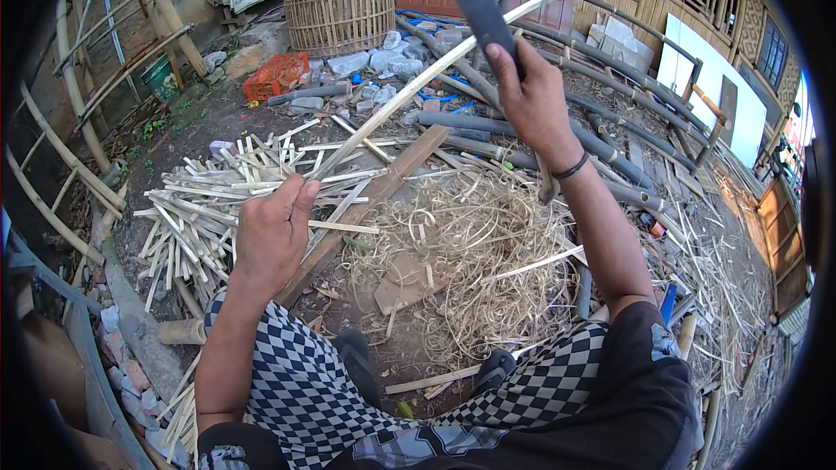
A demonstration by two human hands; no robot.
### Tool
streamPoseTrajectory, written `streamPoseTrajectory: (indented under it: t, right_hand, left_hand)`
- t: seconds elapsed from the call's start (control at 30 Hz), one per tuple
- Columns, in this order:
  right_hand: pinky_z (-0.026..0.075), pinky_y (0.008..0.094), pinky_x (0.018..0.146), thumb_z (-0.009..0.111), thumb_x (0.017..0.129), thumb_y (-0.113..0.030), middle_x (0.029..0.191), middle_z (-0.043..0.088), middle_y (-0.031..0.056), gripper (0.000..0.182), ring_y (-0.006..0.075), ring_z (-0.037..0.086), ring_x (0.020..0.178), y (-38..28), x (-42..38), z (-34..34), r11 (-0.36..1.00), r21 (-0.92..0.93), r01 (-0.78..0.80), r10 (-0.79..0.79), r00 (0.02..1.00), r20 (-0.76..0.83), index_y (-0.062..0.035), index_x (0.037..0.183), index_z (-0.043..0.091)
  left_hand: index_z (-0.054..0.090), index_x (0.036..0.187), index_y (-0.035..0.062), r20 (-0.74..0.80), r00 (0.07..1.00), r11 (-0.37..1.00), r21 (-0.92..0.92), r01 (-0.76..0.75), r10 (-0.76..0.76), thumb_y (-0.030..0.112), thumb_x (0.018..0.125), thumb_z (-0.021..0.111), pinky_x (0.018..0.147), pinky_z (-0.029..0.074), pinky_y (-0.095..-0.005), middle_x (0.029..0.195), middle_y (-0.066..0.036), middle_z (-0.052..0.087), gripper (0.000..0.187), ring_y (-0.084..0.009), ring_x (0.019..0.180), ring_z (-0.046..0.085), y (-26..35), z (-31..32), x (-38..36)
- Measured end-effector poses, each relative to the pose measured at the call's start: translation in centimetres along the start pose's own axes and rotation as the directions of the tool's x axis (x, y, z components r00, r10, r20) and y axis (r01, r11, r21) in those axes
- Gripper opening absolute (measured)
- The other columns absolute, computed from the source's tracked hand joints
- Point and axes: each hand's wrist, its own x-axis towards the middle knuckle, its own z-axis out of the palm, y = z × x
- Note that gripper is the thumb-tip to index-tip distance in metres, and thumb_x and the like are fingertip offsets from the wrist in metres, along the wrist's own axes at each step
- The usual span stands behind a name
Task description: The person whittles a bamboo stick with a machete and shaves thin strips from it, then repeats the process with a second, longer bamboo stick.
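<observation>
A long pale bamboo strip [402, 109] slants up from my left hand [272, 224], whose fingers are closed around its lower end. My right hand [533, 103] grips a machete [475, 2], the dark broad blade pointing up and its handle end showing below my wrist. My right thumb lies along the base of the blade. In this view the strip crosses the blade near my right fingers, and its far tip sticks out beyond. Beneath my hands a wooden plank [383, 187] lies slanted beside a heap of curly shavings [488, 252].
A pile of split bamboo strips [200, 209] lies to the left. Bamboo poles [610, 157] stretch across the right. Further back are a woven bamboo cage [340, 13], an orange crate [275, 77] and stone rubble [383, 61]. A bamboo frame [74, 78] stands at the left.
</observation>
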Motion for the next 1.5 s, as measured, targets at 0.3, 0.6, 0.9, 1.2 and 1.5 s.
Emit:
streamPoseTrajectory:
  t: [0.3,0.6,0.9,1.2,1.5]
  right_hand:
    - [0.049,0.0440,0.060,0.057,0.103,-0.032,0.070,0.063,0.0225,0.034,0.0405,0.067,0.067,1.9,-1.5,2.6,0.999,0.015,-0.040,0.039,0.999,0.031,0.0008,0.099,0.063]
    - [0.041,0.0328,0.054,0.058,0.104,-0.033,0.061,0.054,0.0090,0.037,0.0134,0.047,0.056,1.6,-2.7,4.3,0.978,0.181,-0.098,0.084,0.993,0.085,0.0020,0.093,0.059]
    - [0.048,0.0418,0.061,0.055,0.105,-0.032,0.064,0.059,0.0165,0.037,0.0253,0.062,0.060,0.7,-3.3,4.3,0.977,0.179,-0.115,0.098,0.990,0.103,0.0032,0.100,0.063]
    - [0.042,0.0325,0.057,0.056,0.106,-0.032,0.063,0.054,0.0090,0.035,0.0123,0.047,0.061,-1.3,-3.3,3.9,0.989,0.146,0.022,-0.023,1.000,0.008,0.0023,0.103,0.062]
    - [0.049,0.0446,0.060,0.055,0.104,-0.033,0.070,0.063,0.0228,0.036,0.0437,0.064,0.065,-1.8,-2.8,3.6,0.992,0.124,0.002,-0.010,0.998,0.064,0.0024,0.101,0.061]
  left_hand:
    - [0.054,0.081,0.0012,0.020,1.000,0.992,0.123,0.013,-0.016,0.024,0.104,0.055,0.053,0.040,-0.0463,0.060,-0.021,0.052,0.033,-0.0416,0.054,0.054,0.3,0.0,-0.1]
    - [0.057,0.083,0.0025,0.015,1.000,0.991,0.130,0.024,-0.026,0.029,0.104,0.055,0.054,0.043,-0.0491,0.059,-0.020,0.056,0.034,-0.0421,0.056,0.058,0.8,0.4,0.0]
    - [0.059,0.084,0.0035,-0.009,1.000,0.997,0.068,0.029,-0.029,0.030,0.104,0.055,0.054,0.042,-0.0494,0.058,-0.020,0.055,0.034,-0.0427,0.057,0.058,1.4,0.8,0.1]
    - [0.057,0.082,0.0036,-0.020,0.997,0.996,0.048,0.073,-0.072,0.030,0.105,0.054,0.053,0.041,-0.0494,0.057,-0.021,0.053,0.035,-0.0420,0.054,0.057,1.7,1.0,0.3]
    - [0.058,0.085,0.0039,-0.045,0.999,0.993,0.115,0.022,-0.017,0.031,0.105,0.054,0.053,0.042,-0.0502,0.056,-0.020,0.054,0.034,-0.0424,0.055,0.059,2.3,1.2,0.6]
